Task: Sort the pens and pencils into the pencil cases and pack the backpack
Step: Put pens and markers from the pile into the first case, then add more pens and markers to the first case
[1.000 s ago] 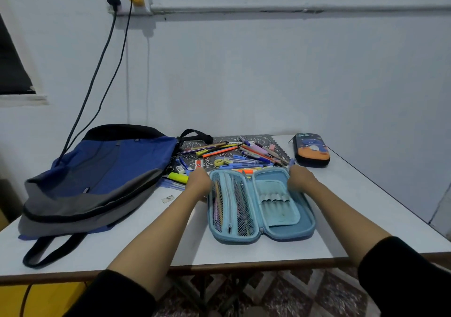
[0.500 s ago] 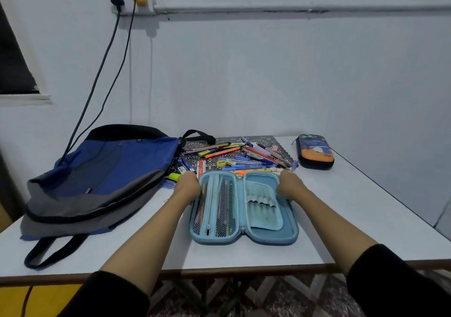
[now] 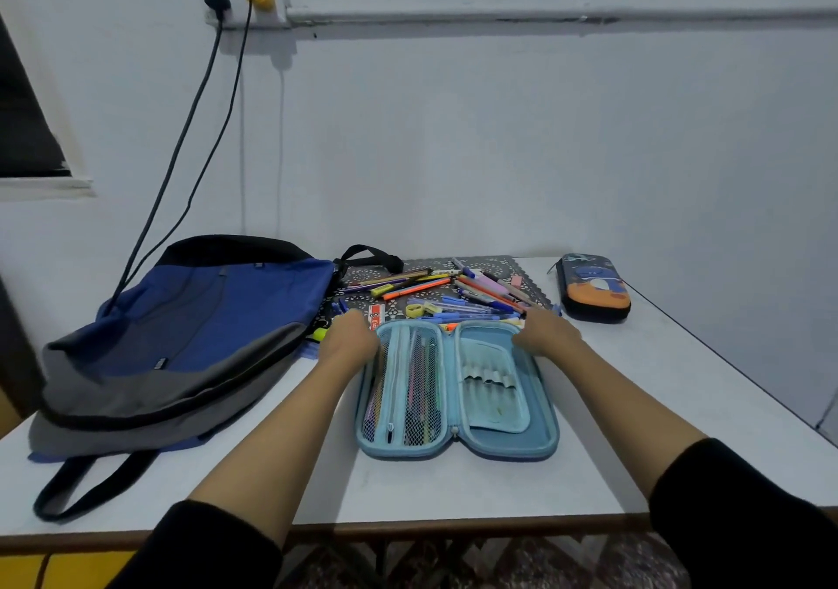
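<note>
Your white table (image 3: pixel 657 407) bears a blue backpack (image 3: pixel 204 330) at left. An open pencil case (image 3: pixel 508 445), patterned mat (image 3: pixel 494 264) and dark case (image 3: pixel 594 289) lie rightward.

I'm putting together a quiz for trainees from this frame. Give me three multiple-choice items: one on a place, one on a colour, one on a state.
1. Where does the backpack lie?
A. Left of the open pencil case
B. Right of it
C. On top of it

2. What colour is the open pencil case?
A. Red
B. Light blue
C. Black

3. The dark pencil case at the far right is:
A. Closed
B. Lying open
C. Inside the backpack

Answers: 1 A, the backpack fills the left side. 2 B, its rim and lining are light blue. 3 A, its halves meet and no contents show.
</note>
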